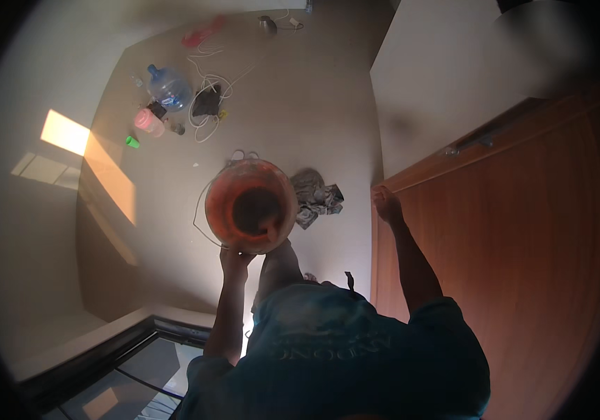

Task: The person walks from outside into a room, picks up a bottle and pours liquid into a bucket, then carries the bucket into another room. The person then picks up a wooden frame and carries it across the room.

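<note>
Head view showed the bucket (220,199) left of the door (489,280), the left hand (235,262) gripping the bucket's near side; the right hand (387,204) was at the door's edge, whether clenched or holding, I couldn't tell. Held from one side, the bucket might well have tipped.

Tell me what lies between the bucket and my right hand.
The head view shows a crumpled grey heap on the floor between the bucket and your right hand, closer to the bucket in the picture; its material is unclear.
</note>
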A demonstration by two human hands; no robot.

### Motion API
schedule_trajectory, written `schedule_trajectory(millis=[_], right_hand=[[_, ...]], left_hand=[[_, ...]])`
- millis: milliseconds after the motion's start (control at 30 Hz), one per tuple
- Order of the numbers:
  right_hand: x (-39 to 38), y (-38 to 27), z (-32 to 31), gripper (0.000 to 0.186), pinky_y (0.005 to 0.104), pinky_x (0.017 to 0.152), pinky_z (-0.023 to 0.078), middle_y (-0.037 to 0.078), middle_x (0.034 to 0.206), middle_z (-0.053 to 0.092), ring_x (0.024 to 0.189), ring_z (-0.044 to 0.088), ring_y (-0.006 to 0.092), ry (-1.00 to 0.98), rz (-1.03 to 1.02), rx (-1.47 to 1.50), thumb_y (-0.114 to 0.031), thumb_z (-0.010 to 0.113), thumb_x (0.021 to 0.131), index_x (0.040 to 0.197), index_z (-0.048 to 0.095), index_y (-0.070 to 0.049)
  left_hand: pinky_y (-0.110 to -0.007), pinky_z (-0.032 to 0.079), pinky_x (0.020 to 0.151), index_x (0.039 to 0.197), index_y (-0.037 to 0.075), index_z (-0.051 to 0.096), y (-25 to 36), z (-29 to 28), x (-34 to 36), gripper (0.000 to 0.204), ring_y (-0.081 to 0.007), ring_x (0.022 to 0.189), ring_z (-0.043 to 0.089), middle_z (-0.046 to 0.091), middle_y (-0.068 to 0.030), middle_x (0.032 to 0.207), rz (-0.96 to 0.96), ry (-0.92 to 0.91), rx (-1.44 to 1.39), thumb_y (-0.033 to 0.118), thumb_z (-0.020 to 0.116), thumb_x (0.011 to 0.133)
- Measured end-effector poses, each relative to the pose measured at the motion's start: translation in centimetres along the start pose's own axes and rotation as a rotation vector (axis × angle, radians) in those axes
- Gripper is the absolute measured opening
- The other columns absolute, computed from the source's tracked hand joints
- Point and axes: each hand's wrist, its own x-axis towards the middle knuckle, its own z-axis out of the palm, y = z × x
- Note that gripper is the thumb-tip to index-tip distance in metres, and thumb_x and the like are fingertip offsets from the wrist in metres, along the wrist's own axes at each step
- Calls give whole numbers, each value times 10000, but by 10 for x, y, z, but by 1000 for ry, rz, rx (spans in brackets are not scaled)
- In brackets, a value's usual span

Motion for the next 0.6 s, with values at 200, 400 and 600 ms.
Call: schedule_trajectory(millis=[200,400,600], right_hand=[[202,-62,69,263,392,721,533,117,863,683,796,672,281,1,23,-15,-220,588,883,1130,632,-141],[156,59,106,241,388,512,513,101,790,660,630,649,217,-69,890,294,-216,681,841,1057,633,-120],[241,80,92,170,395,537,524,53,708,644,662,657,224,-181,1343,450,-214,641,872,1018,639,-126]], left_hand=[[-387,569,802,1301,14,483,42,15,308,536,-283,1063,612,557,-151,1231,-137,0,-218,220,703,858],[-394,529,832,1243,37,556,74,65,555,520,-275,1051,623,605,-141,1168,39,-189,233,233,767,810],[-471,562,898,1359,75,438,92,166,779,537,-330,1102,595,522,-156,1263,-406,-152,-387,294,635,911]])
